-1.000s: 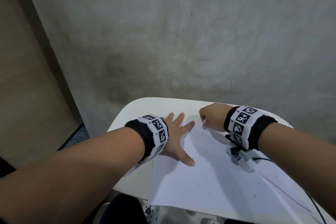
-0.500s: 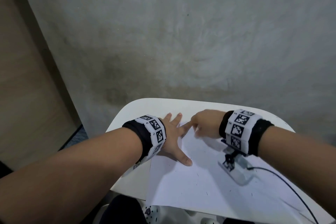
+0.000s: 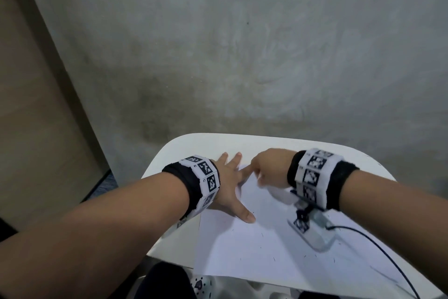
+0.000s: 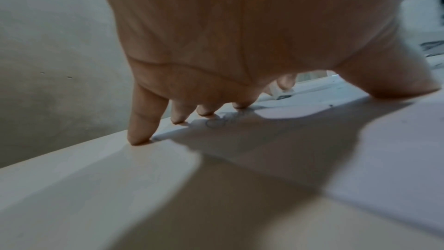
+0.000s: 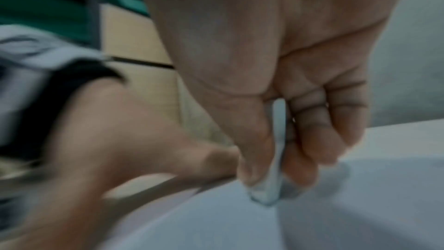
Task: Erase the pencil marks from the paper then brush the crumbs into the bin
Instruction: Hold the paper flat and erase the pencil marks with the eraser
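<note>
A white sheet of paper [image 3: 261, 245] lies on a small white table [image 3: 184, 146]. My left hand [image 3: 232, 184] lies flat with spread fingers on the paper's far left corner, pressing it down; in the left wrist view its fingertips [image 4: 139, 138] touch table and paper beside faint pencil marks [image 4: 225, 119]. My right hand [image 3: 269, 167] pinches a white eraser [image 5: 269, 187] between thumb and curled fingers and presses it on the paper next to the left index finger. Dark eraser crumbs [image 3: 261, 235] are scattered over the sheet.
A grey wall [image 3: 242, 44] rises right behind the table, with a beige panel [image 3: 31, 104] to the left. The right wrist camera [image 3: 312, 228] and its black cable [image 3: 378, 247] hang over the paper's right part. The near table edge is at my lap.
My right hand with the eraser has slid left across the top of the paper, toward the left index finger. The left hand has stayed pressed on the corner.
</note>
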`<state>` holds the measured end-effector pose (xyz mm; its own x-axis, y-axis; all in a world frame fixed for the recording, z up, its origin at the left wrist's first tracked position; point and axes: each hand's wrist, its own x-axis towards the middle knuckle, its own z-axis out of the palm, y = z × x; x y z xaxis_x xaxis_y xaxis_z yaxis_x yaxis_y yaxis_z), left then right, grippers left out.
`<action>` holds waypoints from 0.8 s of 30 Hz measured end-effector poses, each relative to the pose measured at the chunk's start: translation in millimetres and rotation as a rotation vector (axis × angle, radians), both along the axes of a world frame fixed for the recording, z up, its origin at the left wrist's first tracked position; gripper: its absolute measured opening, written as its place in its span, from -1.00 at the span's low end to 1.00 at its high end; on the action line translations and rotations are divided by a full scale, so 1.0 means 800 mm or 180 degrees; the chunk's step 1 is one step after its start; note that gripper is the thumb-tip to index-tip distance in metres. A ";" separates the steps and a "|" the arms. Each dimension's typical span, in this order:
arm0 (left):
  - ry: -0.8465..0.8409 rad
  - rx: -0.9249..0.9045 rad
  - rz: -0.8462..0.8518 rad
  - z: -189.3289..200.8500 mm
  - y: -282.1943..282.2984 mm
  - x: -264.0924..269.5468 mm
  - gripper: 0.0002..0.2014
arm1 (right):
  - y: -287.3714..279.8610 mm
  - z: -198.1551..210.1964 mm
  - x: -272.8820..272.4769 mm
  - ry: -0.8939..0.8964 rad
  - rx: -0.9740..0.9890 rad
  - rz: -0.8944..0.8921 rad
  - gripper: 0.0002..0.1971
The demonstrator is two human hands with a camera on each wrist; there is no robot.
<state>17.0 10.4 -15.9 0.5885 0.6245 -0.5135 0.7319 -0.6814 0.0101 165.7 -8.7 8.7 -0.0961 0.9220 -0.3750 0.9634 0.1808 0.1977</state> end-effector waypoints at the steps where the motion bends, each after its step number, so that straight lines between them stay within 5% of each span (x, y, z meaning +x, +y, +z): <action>1: 0.0013 0.0003 0.0006 0.000 0.000 0.000 0.22 | 0.003 0.005 0.007 -0.0009 0.0067 -0.0107 -0.78; 5: 0.0015 -0.0023 0.0058 0.001 -0.002 0.003 0.23 | 0.001 0.000 -0.004 -0.0395 0.0049 0.0020 -0.82; 24: 0.0089 -0.0018 0.0041 0.000 -0.001 0.003 0.23 | -0.006 0.011 0.021 -0.0092 0.0047 -0.0177 -0.78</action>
<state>19.2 9.8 -15.7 0.5658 0.6290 -0.5331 0.7406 -0.6719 -0.0066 182.8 -13.6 17.5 -0.0340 0.9311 -0.3631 0.9658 0.1241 0.2278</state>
